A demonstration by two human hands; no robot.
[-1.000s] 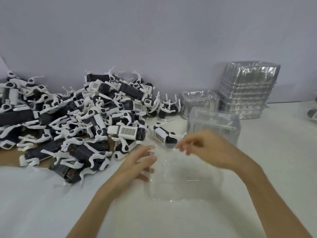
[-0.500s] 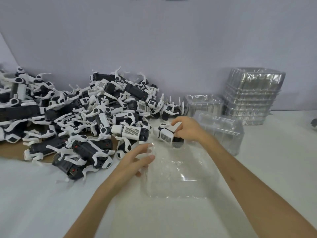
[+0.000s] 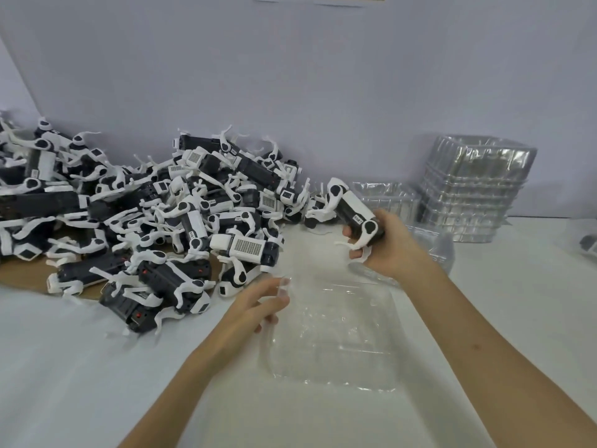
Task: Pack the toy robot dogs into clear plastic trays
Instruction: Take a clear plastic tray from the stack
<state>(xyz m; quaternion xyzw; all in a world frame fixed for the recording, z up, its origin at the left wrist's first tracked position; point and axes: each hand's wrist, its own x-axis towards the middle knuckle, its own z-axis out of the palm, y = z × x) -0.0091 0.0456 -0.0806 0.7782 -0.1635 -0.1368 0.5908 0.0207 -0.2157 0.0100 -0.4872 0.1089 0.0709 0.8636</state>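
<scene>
I am gripping a dog (image 3: 353,212) in my right hand (image 3: 386,245), above the far end of the tray (image 3: 336,331). My left hand (image 3: 258,305), fingers loose, is steadying its edge. The thin legs may be snagging the rim, tipping the light tray.

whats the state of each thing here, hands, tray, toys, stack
right hand: closed around a toy dog
toy dog: lifted, tilted, above the table
left hand: open, fingers at the tray's left edge
clear tray: flat on table, empty
toy pile: loose heap
tray stack: nested, upright
</scene>
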